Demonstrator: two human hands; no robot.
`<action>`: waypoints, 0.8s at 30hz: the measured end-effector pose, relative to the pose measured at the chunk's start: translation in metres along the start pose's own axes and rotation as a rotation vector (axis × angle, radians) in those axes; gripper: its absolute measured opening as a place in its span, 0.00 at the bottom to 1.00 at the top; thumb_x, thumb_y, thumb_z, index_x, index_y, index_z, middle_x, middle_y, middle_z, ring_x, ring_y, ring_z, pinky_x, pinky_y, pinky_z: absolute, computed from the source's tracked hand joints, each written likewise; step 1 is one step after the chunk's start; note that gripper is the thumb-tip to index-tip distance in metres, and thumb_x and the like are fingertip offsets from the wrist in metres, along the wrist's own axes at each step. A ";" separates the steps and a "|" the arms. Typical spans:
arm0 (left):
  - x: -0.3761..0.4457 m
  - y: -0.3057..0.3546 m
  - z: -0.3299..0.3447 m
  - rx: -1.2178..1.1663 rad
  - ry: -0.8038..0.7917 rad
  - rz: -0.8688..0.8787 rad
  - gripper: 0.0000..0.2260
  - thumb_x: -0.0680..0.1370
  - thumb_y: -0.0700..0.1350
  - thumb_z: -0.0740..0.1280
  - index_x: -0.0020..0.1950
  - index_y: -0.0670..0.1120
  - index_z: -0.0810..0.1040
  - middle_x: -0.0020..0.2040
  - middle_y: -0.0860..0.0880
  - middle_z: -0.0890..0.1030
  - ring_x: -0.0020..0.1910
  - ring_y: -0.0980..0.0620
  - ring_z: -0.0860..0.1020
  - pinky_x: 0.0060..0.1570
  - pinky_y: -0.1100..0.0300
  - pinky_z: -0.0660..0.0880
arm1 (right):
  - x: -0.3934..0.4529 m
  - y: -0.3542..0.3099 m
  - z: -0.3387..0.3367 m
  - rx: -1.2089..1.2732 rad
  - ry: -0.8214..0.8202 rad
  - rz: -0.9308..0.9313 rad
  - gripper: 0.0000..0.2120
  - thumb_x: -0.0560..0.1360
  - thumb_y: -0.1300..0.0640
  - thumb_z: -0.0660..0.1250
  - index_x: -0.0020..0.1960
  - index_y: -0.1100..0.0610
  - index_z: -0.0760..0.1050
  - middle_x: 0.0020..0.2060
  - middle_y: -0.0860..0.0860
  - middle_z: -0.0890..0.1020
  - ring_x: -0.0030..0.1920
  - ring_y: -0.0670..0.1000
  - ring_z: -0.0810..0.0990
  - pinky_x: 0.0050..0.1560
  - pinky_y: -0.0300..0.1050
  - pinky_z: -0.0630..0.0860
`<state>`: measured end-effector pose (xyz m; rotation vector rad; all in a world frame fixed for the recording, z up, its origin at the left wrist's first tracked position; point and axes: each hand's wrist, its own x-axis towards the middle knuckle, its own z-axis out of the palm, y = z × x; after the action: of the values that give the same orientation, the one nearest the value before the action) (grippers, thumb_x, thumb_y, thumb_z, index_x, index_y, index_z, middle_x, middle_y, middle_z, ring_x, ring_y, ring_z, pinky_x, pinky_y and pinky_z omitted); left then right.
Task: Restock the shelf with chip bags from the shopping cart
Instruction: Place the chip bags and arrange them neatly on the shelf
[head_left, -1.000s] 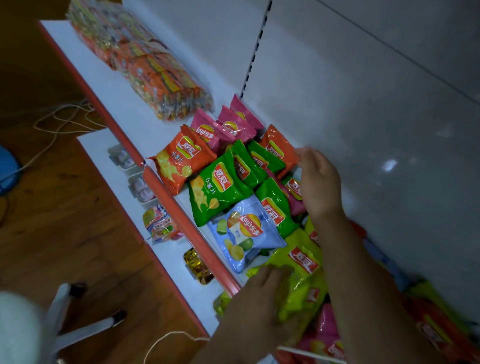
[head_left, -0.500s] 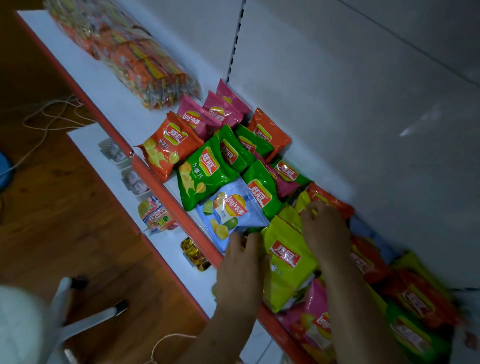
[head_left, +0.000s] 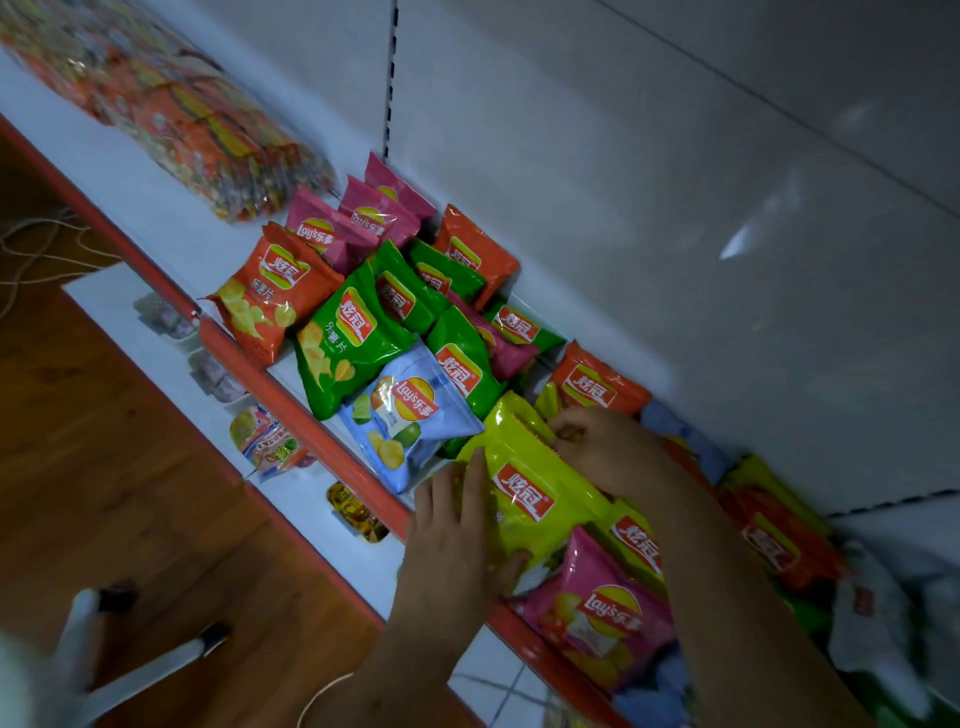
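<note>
Since a moment ago my right hand (head_left: 608, 452) has come back from the far bags to the top of the yellow bag (head_left: 530, 488), and my left hand (head_left: 457, 540) has slid up along that bag's near side. Going left to right: a clear sack of orange packets (head_left: 171, 114) lies far along the shelf (head_left: 156, 208), then an orange bag (head_left: 265, 296), a green bag (head_left: 343, 338) and a blue bag (head_left: 410, 421) lean at the red front edge. My left fingers lie straight and close together against the yellow bag's left side, thumb curled under its lower edge. My right fingers curl and pinch its top corner. Just right, a pink bag (head_left: 602, 613) overlaps the shelf edge.
</note>
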<state>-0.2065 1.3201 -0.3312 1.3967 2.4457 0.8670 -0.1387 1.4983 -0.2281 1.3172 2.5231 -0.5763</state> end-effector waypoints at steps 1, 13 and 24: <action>0.000 0.000 0.001 0.001 0.017 -0.001 0.47 0.67 0.67 0.70 0.78 0.45 0.60 0.67 0.45 0.68 0.65 0.45 0.66 0.61 0.48 0.74 | -0.002 0.003 0.003 0.010 0.040 -0.015 0.12 0.76 0.50 0.68 0.58 0.50 0.80 0.57 0.50 0.82 0.58 0.52 0.79 0.60 0.50 0.74; -0.006 0.014 0.011 0.000 -0.125 -0.156 0.47 0.72 0.74 0.56 0.79 0.53 0.37 0.81 0.48 0.46 0.79 0.46 0.52 0.76 0.50 0.54 | 0.021 0.028 0.000 0.031 0.340 0.037 0.16 0.70 0.48 0.75 0.54 0.55 0.81 0.49 0.55 0.85 0.53 0.57 0.82 0.54 0.49 0.77; -0.043 0.048 -0.004 -0.181 0.192 -0.117 0.34 0.72 0.66 0.67 0.72 0.49 0.67 0.68 0.47 0.68 0.67 0.49 0.66 0.65 0.48 0.70 | -0.044 0.067 -0.006 0.150 0.709 0.036 0.09 0.77 0.52 0.65 0.48 0.57 0.80 0.44 0.58 0.81 0.48 0.61 0.79 0.47 0.50 0.74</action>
<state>-0.1504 1.3011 -0.3048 1.1445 2.4812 1.2099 -0.0589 1.5035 -0.2214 1.8827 3.0280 -0.3274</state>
